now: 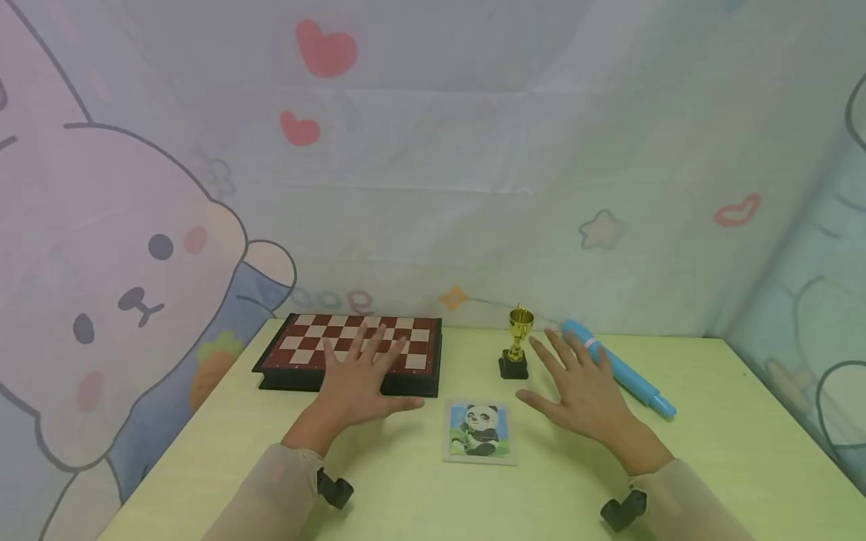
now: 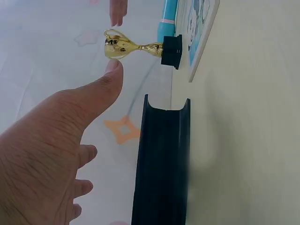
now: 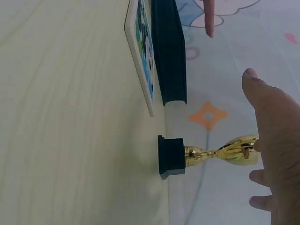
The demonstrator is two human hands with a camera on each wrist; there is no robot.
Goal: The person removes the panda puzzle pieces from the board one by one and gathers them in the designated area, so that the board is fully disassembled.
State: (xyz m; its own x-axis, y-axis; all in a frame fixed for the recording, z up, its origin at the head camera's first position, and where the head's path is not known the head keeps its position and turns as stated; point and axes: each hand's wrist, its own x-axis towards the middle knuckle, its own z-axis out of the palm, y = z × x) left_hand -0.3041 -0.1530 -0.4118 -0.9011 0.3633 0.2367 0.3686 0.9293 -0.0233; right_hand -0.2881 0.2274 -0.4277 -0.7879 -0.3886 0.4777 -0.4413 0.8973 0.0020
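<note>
While both my hands hover open, gripping nothing — left hand over chessboard, right hand beside trophy — nothing lifted; panda card, blue tube untouched on bench.

Worktop carries all items. Chessboard at rear left, closed flat. Trophy upright at rear centre, right of chessboard, apart from it. Tube lies right of trophy, angled from rear toward front right. Panda card lies flat front centre, before gap between chessboard and trophy. My left hand hovers over chessboard's front edge. My right hand between trophy and tube, over tube's rear part, fingers just beside trophy. Curtain behind worktop.
</note>
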